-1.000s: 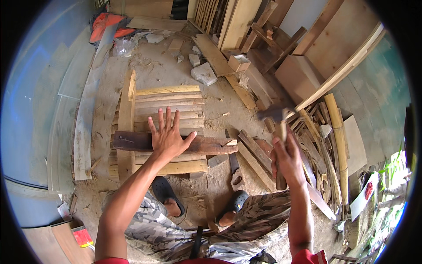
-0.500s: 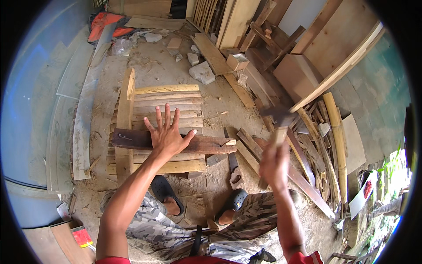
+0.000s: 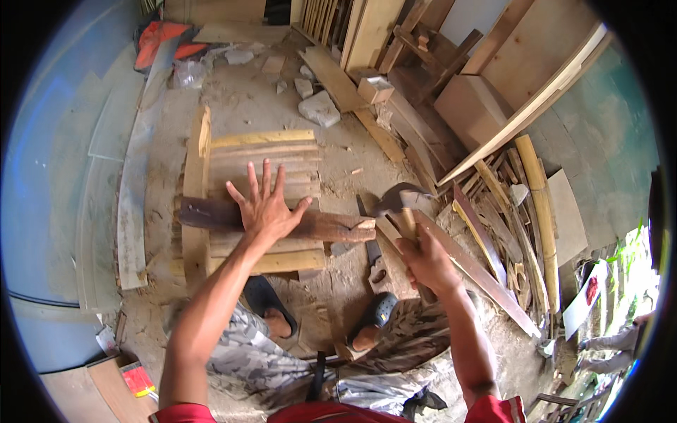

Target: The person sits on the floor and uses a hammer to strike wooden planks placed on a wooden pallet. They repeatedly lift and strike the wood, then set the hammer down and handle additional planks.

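My left hand (image 3: 268, 210) lies with fingers spread on a dark brown wood block (image 3: 331, 227). The block runs crosswise over a slatted wooden frame (image 3: 262, 264). Under the block's left part, a pale upright plank (image 3: 197, 176) crosses the slats. At the block's right end the wood is splintered, with a thin dark line I cannot make out. My right hand (image 3: 429, 262) is closed round the wooden handle of a claw hammer (image 3: 400, 199). The dark hammer head is just right of the block's end, apart from it.
A handsaw (image 3: 378, 273) lies on the ground between the frame and my right foot. Scrap wood and a bamboo pole (image 3: 539, 204) pile up at the right. Stone chunks (image 3: 319, 109) sit beyond the frame. Long boards (image 3: 139, 197) line the left side.
The hammer in my right hand has come down and left, closer to the block's right end. My left hand stays spread on the block. The whole view has shifted slightly.
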### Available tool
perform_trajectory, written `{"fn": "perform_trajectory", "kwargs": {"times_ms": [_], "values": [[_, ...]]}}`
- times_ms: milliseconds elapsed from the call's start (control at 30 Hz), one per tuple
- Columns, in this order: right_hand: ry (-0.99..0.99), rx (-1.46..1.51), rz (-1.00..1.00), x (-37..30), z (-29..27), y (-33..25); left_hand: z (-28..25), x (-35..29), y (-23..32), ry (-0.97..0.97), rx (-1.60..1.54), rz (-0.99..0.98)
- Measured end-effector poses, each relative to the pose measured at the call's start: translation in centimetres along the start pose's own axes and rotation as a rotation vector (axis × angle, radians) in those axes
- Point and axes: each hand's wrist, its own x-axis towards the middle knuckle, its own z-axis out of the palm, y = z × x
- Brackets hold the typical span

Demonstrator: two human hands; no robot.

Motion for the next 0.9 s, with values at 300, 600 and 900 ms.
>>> {"fn": "perform_trajectory", "kwargs": {"times_ms": [300, 600, 900], "values": [[0.316, 0.353, -0.309, -1.6, 1.6, -0.1, -0.9, 0.6, 1.0, 0.061, -0.017, -0.012], [0.246, 0.266, -0.194, 4.3, 5.1, 6.9, -1.1, -3.5, -3.4, 0.653, -0.337, 0.07], [0.084, 0.806, -0.137, 9.2, 9.5, 8.6, -1.3, -16.0, -11.0, 0.151, -0.163, -0.587]]}}
